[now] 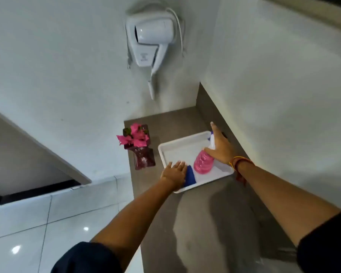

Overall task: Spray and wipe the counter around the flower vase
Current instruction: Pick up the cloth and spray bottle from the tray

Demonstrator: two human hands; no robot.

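Observation:
A dark red glass vase (144, 159) with pink flowers (135, 136) stands near the left edge of the grey-brown counter (201, 217). To its right lies a white tray (177, 148). In the tray stands a spray bottle of pink liquid (203, 161) with a white and blue head. My right hand (220, 147) rests over the bottle's neck, fingers partly spread. A blue cloth (190, 175) lies at the tray's near left corner, and my left hand (174, 172) lies flat on it, covering most of it.
A white hair dryer (152, 43) hangs on the wall above the counter's far end. The counter runs along the right wall with a raised back edge. Glossy white floor tiles (47, 223) lie below to the left.

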